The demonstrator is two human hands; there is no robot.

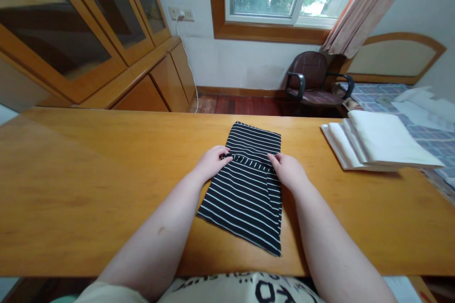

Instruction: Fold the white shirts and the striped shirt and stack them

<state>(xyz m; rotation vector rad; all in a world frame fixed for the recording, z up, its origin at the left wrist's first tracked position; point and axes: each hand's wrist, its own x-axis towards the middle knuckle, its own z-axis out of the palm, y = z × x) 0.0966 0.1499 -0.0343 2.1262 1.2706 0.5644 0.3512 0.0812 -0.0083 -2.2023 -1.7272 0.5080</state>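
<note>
A black garment with thin white stripes [245, 184] lies folded into a long narrow shape on the wooden table [88, 180]. My left hand [212, 162] pinches its left edge about halfway up, fingers closed on the cloth. On the opposite edge, at the same height, my right hand [288, 170] grips the fabric. A fold line runs across the garment between the two hands.
A stack of folded white cloths [380, 146] sits at the table's right end. Beyond the table stand a brown office chair [313, 80], a wooden glass-door cabinet [88, 33] on the left and a bed [419, 113] on the right.
</note>
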